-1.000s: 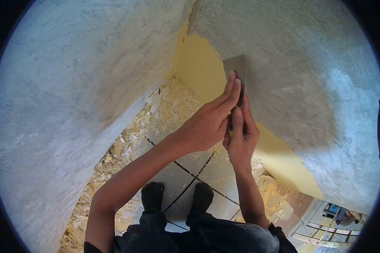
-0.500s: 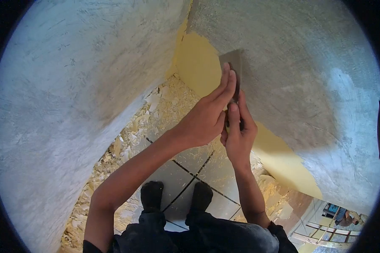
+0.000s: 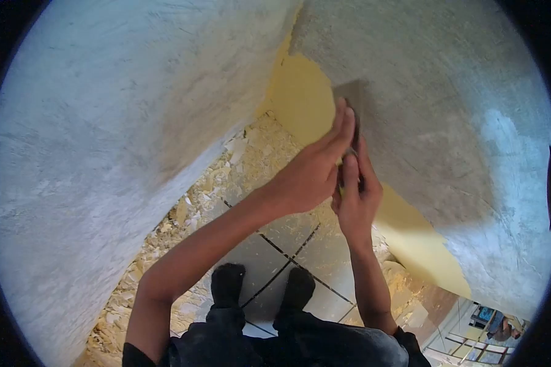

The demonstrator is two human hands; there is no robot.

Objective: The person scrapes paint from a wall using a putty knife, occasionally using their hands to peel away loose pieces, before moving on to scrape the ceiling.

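A flat metal scraper blade (image 3: 349,95) rests against the right wall at the edge where grey bare plaster meets yellow paint (image 3: 303,98). My right hand (image 3: 356,199) grips the scraper's handle from below, thumb pointing up along it. My left hand (image 3: 315,168) lies over it with fingers stretched flat onto the back of the blade, pressing it to the wall. Most of the handle is hidden by both hands.
Two scraped grey walls meet in a corner ahead. Yellow paint flakes (image 3: 202,196) litter the tiled floor (image 3: 275,244) along the left wall and corner. My two dark shoes (image 3: 260,287) stand on the tiles. A wooden ladder and another person (image 3: 499,324) show at the lower right.
The scraper and both hands slid up the wall half a second ago, then came back down a little. The view has shifted slightly to the right.
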